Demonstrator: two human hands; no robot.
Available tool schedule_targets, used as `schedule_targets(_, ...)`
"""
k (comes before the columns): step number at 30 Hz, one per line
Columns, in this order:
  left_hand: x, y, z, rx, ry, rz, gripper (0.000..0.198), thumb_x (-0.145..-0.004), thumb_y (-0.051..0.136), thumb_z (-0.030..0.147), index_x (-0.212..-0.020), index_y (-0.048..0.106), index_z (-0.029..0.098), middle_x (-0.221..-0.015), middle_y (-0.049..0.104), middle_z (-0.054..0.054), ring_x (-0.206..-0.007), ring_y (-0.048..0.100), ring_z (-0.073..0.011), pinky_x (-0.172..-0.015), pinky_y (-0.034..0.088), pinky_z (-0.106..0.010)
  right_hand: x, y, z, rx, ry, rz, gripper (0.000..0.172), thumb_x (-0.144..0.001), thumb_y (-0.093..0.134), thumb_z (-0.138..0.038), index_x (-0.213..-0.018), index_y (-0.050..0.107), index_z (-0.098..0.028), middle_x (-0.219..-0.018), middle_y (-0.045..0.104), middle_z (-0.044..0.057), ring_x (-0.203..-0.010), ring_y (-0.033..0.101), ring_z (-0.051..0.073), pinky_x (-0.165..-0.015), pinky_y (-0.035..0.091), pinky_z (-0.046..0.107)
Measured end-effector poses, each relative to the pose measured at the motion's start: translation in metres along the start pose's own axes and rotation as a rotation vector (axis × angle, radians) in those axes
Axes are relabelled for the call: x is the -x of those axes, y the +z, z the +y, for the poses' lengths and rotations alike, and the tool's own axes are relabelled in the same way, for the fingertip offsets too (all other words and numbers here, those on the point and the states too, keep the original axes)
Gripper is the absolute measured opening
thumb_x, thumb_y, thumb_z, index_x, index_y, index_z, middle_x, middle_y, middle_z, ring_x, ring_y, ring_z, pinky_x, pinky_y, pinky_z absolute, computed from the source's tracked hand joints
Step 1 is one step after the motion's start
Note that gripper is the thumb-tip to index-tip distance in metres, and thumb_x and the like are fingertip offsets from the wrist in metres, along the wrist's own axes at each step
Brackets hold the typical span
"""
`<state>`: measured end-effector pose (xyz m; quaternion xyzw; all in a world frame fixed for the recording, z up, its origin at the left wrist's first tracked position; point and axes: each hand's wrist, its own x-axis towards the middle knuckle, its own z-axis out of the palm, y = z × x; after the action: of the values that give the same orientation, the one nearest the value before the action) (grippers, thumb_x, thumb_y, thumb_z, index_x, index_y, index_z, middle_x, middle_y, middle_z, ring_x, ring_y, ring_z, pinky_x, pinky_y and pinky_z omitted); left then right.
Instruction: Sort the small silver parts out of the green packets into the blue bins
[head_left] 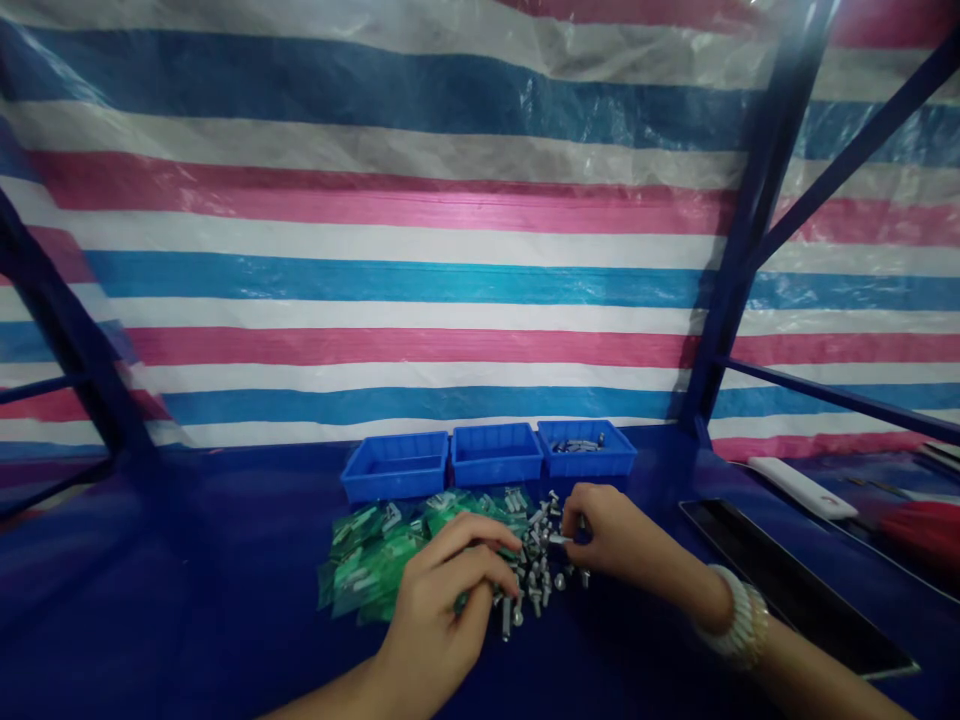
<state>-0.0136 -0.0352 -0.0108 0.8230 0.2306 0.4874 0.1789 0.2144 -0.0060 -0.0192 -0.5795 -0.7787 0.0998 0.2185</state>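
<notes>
A loose pile of small silver metal fasteners [536,575], many looking like screws, lies on the blue table. My right hand [611,530] reaches in from the right, its thumb and fingers pinched on a small metal fastener [559,540] at the pile's edge. Over the left side of the pile rests my left hand [442,600], fingers bent but apart, fingertips near the metal pieces; I see nothing held in it. Left of the pile, partly behind my left hand, lie several clear green-tinted plastic bags [360,560] with metal parts inside.
Three blue bins stand in a row behind the pile: a left bin [396,490], a middle bin [496,471] and a right bin [592,465] holding metal pieces. A dark flat panel [795,590] and a white device [802,487] lie right. Blue frame posts [739,270] flank the table.
</notes>
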Motion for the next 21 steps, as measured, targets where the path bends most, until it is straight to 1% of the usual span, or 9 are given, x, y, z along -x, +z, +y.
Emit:
schedule_targets(3, -0.002, 0.002, 0.001, 0.088, -0.174, 0.026, 0.019, -0.087, 0.049, 0.012, -0.099, 0.06, 0.021, -0.095, 0.066, -0.007, -0.085, 0.064, -0.018, -0.076, 0.053, -0.031, 0.003, -0.009, -0.01, -0.308, -0.02, 0.003, 0.003, -0.072, 0.064, -0.017, -0.074, 0.065, -0.015, -0.061, 0.063, 0.001, -0.056, 0.06, 0.015, -0.052, 0.045, 0.024)
schedule_targets(5, -0.005, 0.003, 0.001, 0.186, -0.32, 0.011, 0.02, -0.087, 0.053, 0.022, -0.108, 0.055, 0.02, -0.095, 0.067, -0.007, -0.079, 0.065, -0.0173, -0.07, 0.054, -0.029, 0.008, -0.012, -0.021, -0.56, -0.099, 0.006, 0.007, -0.073, 0.066, -0.021, -0.079, 0.063, -0.016, -0.066, 0.064, 0.0, -0.058, 0.061, 0.014, -0.054, 0.049, 0.023)
schedule_targets(7, -0.008, 0.005, 0.0, 0.318, -0.451, -0.033, 0.023, -0.087, 0.055, 0.032, -0.106, 0.056, 0.019, -0.085, 0.068, -0.005, -0.07, 0.065, -0.0161, -0.063, 0.054, -0.027, 0.013, -0.012, -0.031, -0.661, -0.199, 0.038, 0.009, -0.072, 0.067, -0.018, -0.08, 0.062, -0.018, -0.072, 0.065, 0.0, -0.063, 0.061, 0.013, -0.059, 0.05, 0.023)
schedule_targets(10, -0.012, 0.005, -0.002, 0.492, -0.593, -0.096, 0.026, -0.086, 0.056, 0.041, -0.089, 0.061, 0.015, -0.063, 0.064, -0.001, -0.057, 0.063, -0.0137, -0.056, 0.052, -0.025, 0.019, -0.009, -0.041, -0.632, -0.293, 0.119, 0.01, -0.072, 0.066, -0.013, -0.079, 0.063, -0.019, -0.074, 0.064, 0.0, -0.066, 0.059, 0.013, -0.061, 0.049, 0.024)
schedule_targets(12, -0.014, 0.004, -0.003, 0.535, -0.649, -0.112, 0.027, -0.083, 0.061, 0.041, -0.078, 0.062, 0.014, -0.059, 0.063, 0.0, -0.053, 0.061, -0.0122, -0.055, 0.051, -0.023, 0.021, -0.006, -0.044, -0.611, -0.333, 0.155, 0.009, -0.072, 0.066, -0.012, -0.078, 0.063, -0.019, -0.073, 0.063, 0.001, -0.067, 0.058, 0.014, -0.062, 0.048, 0.025)
schedule_targets(14, -0.014, 0.002, -0.002, 0.543, -0.671, -0.104, 0.024, -0.081, 0.065, 0.038, -0.076, 0.063, 0.014, -0.058, 0.064, 0.0, -0.052, 0.061, -0.0116, -0.055, 0.051, -0.023, 0.021, -0.006, -0.045, -0.644, -0.353, 0.167, 0.009, -0.073, 0.068, -0.015, -0.079, 0.063, -0.019, -0.075, 0.062, 0.001, -0.067, 0.058, 0.014, -0.063, 0.048, 0.025)
schedule_targets(16, -0.015, 0.001, 0.0, 0.514, -0.651, -0.07, 0.019, -0.079, 0.067, 0.033, -0.077, 0.063, 0.015, -0.059, 0.064, 0.0, -0.055, 0.062, -0.0121, -0.056, 0.052, -0.022, 0.021, -0.007, -0.045, -0.751, -0.31, 0.182, 0.01, -0.075, 0.07, -0.021, -0.083, 0.063, -0.019, -0.077, 0.062, 0.001, -0.068, 0.058, 0.014, -0.063, 0.049, 0.025)
schedule_targets(19, -0.015, 0.0, 0.002, 0.426, -0.527, 0.036, 0.009, -0.075, 0.069, 0.023, -0.075, 0.063, 0.016, -0.074, 0.066, -0.003, -0.068, 0.065, -0.0146, -0.061, 0.054, -0.023, 0.018, -0.008, -0.045, -0.952, -0.145, 0.182, 0.017, -0.083, 0.064, -0.034, -0.084, 0.063, -0.018, -0.071, 0.062, 0.001, -0.063, 0.059, 0.013, -0.06, 0.049, 0.024)
schedule_targets(21, -0.014, 0.0, 0.002, 0.361, -0.411, 0.09, 0.005, -0.073, 0.068, 0.016, -0.075, 0.063, 0.017, -0.081, 0.065, -0.003, -0.076, 0.065, -0.0159, -0.066, 0.055, -0.024, 0.014, -0.004, -0.044, -1.048, -0.075, 0.087, 0.026, -0.085, 0.06, -0.042, -0.078, 0.064, -0.016, -0.064, 0.062, 0.001, -0.057, 0.06, 0.012, -0.055, 0.048, 0.023)
